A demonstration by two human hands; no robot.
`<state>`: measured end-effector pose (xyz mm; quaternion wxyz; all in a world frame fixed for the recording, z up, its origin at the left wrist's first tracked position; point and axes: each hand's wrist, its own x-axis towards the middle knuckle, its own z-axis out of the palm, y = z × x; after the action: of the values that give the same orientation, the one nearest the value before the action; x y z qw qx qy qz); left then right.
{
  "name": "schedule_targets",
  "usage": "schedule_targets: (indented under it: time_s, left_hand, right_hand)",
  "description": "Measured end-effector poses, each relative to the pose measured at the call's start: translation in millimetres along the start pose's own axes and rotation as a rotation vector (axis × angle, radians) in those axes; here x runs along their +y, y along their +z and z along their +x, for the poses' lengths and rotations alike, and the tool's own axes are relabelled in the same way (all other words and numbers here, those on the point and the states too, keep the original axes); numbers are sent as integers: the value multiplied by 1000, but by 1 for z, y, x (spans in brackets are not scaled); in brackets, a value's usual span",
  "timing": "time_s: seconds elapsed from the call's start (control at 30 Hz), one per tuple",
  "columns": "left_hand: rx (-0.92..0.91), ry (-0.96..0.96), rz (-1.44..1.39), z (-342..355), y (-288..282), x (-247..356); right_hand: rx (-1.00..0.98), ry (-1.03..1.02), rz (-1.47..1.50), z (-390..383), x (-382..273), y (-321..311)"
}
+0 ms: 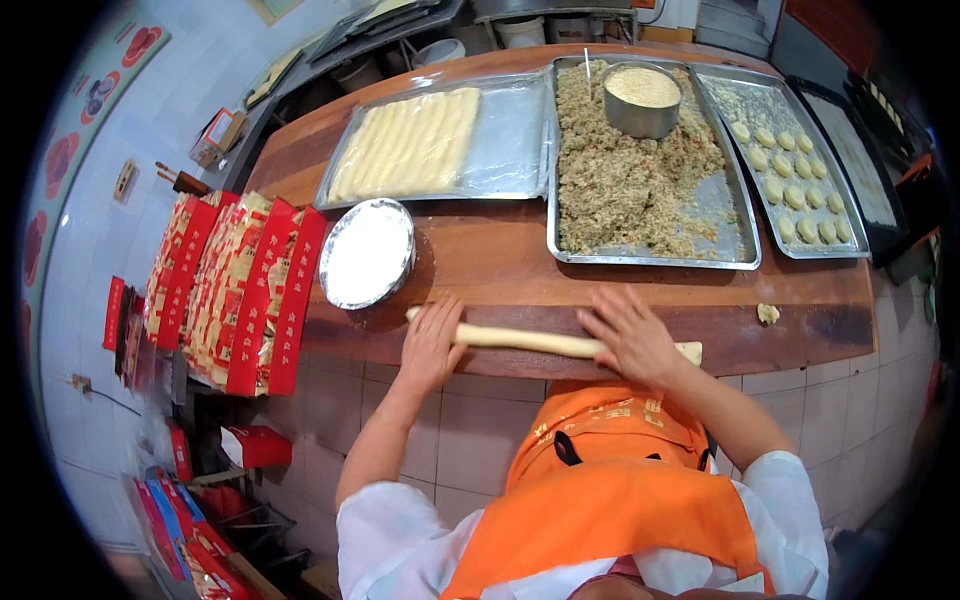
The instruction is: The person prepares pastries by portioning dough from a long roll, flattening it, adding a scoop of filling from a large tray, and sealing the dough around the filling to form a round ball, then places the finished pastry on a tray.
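Note:
A long pale rope of dough lies across the near edge of the wooden table. My left hand rests flat over its left part, with a short tip showing past the fingers. Farther along, my right hand presses on the rope near its right end, its fingers spread. Both palms are down and neither hand grips the dough. Just beyond my left hand stands a round bowl of white flour. A small scrap of dough sits to the right of my right hand.
Behind lie a tray with plastic-covered dough ropes, a tray of crumbly filling bearing a metal pot of seeds, and a tray with several small dough pieces. Red packages are stacked at the table's left.

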<state>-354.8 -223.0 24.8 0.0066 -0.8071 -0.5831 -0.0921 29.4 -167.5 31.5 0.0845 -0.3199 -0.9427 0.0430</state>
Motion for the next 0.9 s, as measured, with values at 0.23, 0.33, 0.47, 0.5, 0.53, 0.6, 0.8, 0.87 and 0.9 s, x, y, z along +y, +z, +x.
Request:
schedule_targets:
  time_s: [0.23,0.33,0.47,0.5,0.53,0.6,0.8,0.87,0.9]
  left_hand:
    - [-57,23,89,-17,-15,-14]
    - [-102,3,127,6,-11,-28]
    - [2,-67,170,-3,-23,-69]
    - [-127,-204,252,-9,-31,-78]
    - [-200,-278,261,-15,-37,-86]
    - [-277,-403,264,-28,-31,-94]
    - [46,-318,156,7,-14,-15]
    - [47,-197,-36,37,-11,53]
    - [2,-111,-112,48,-6,96]
  right_hand:
    - [1,167,61,-74,5,-9]
    - [21,170,3,-85,23,-10]
    - [64,370,176,-85,52,-13]
    - [-128,499,403,-80,65,-25]
    - [-323,622,636,-72,80,-41]
    - [-509,750,993,-66,92,-54]
    - [-415,512,819,-68,84,-46]
    - [-319,525,854,-76,81,-43]
    - [-250,532,878,-80,79,-41]
